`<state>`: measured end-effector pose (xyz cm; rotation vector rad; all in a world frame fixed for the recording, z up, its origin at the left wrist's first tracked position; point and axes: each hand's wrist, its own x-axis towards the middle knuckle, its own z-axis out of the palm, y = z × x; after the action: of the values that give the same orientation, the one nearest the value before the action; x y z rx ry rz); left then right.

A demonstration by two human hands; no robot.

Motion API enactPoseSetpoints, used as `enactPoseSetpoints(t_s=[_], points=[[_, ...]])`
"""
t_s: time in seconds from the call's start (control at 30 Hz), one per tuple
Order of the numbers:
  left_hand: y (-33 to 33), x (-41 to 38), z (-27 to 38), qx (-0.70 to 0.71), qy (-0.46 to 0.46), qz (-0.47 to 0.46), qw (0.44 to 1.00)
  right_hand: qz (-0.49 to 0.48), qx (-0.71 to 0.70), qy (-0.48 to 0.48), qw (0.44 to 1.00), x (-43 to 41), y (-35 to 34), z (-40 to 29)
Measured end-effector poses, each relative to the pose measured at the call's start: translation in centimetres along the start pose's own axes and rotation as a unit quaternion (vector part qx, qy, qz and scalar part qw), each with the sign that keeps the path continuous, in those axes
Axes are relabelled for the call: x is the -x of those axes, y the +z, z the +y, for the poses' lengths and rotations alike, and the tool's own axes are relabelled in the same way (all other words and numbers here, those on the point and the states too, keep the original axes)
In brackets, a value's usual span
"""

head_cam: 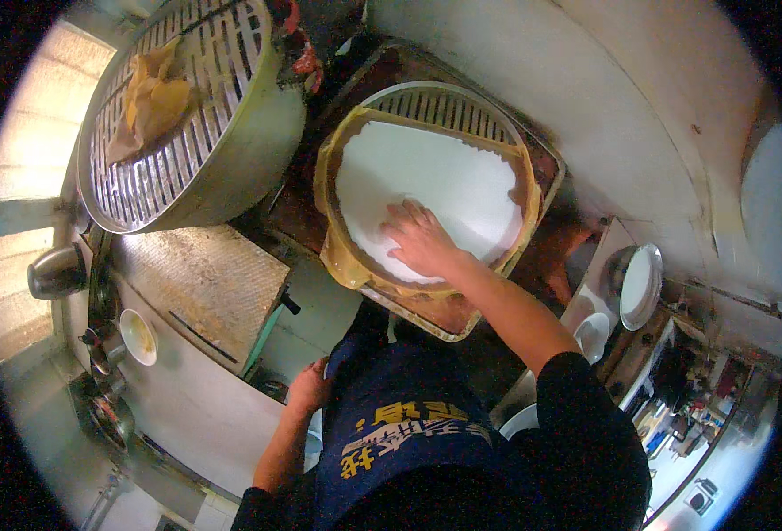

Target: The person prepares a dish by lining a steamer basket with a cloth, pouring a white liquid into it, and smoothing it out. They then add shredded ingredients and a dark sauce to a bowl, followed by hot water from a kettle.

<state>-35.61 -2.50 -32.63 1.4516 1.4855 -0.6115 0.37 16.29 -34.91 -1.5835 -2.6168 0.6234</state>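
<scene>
My right hand (419, 239) rests palm down on a flat white layer (424, 166), which looks like flour or another fine powder. Its fingers are slightly spread and hold nothing. Yellowish cloth (351, 265) lies under the layer and hangs over the rim of a round steamer tray (441, 109), whose slotted metal base shows at the far side. A square metal pan (454, 325) sits beneath this tray. Low on the left, my left hand (310, 385) is by the edge of my dark apron (404, 391); its curled fingers are partly hidden, so a grip cannot be made out.
A large slotted steamer pot (245, 139) with a crumpled cloth (155, 99) on it stands at upper left. Below it are a worn board (198, 285) and a white bowl (138, 337). To the right, a plate (640, 287) and another bowl (591, 336) stand by the wall.
</scene>
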Motion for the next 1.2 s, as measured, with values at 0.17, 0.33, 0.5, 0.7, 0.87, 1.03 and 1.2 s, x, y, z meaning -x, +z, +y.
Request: enactPoseSetpoints(t_s=[0.17,0.33,0.5,0.7,0.87,1.03,1.2], points=[[2.5,0.8,-2.6,0.076,-0.001,0.028,0.997,-0.007,0.039,0.000,0.999,-7.2,-1.3,0.4],[1.0,2.0,-0.6,0.086,-0.049,-0.007,0.995,0.057,0.052,-0.018,0.997,-10.1,0.4,2.1],[1.3,1.5,-0.4,0.093,-0.055,-0.015,0.994,0.005,0.024,0.041,0.999,-7.6,-3.4,2.1],[1.6,0.2,-0.4,0.069,-0.046,-0.014,0.996,0.009,0.053,0.126,0.991,-1.5,-3.8,6.1],[2.4,0.1,-1.7,0.077,-0.028,0.004,0.997,0.020,0.022,0.117,0.993,-3.7,-3.3,6.5],[1.6,0.9,-1.5,0.090,-0.024,0.015,0.995,0.074,0.008,0.070,0.995,-7.2,-2.4,6.0],[3.3,0.7,-3.0,0.118,-0.029,0.031,0.992,0.055,0.021,0.063,0.996,-10.5,-2.1,5.4]])
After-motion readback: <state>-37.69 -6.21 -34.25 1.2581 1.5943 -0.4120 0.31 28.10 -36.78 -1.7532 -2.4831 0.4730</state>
